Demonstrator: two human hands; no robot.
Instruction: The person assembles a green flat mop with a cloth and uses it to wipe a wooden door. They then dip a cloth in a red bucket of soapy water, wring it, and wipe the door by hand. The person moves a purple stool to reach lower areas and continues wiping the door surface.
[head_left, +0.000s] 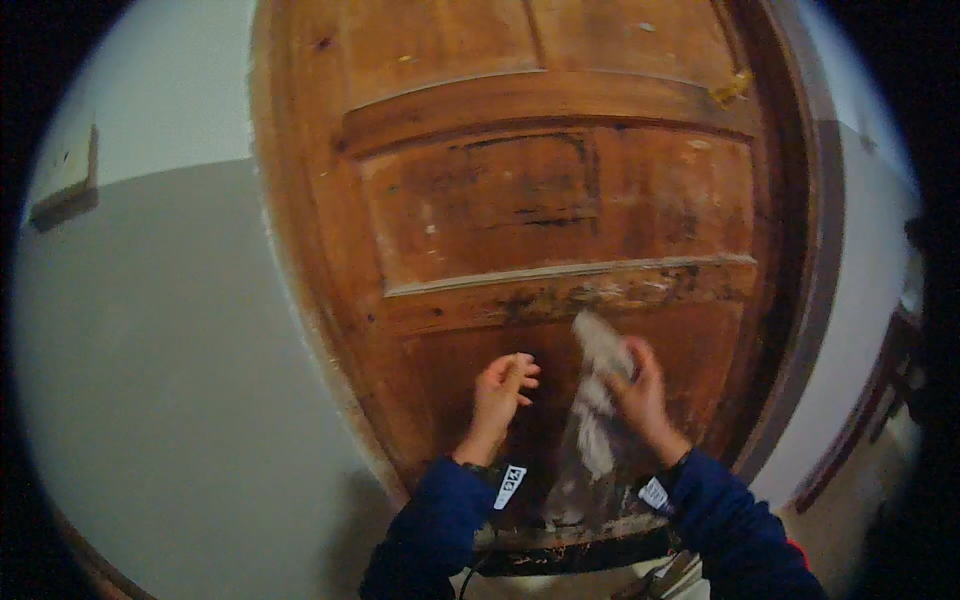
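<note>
A worn brown wooden panelled door (555, 180) stands before me, with scuffs, dark stains and pale marks on its panels and rails. My right hand (643, 382), at the lower right of the door, grips a pale greyish cloth (596, 420) that hangs down and is blurred. To its left my left hand (510, 379) is raised before the lower panel, its fingers curled; whether a thin thing lies between thumb and fingers is not plain. Both arms wear dark blue sleeves, with a white printed tag near each wrist.
A two-tone wall (172, 315) runs along the left, with a pale box (66, 172) fixed to it. The door frame (802, 225) and a white wall stand at the right. A yellow thing (731, 88) is at the door's right edge. Pale items (679, 577) lie below the door.
</note>
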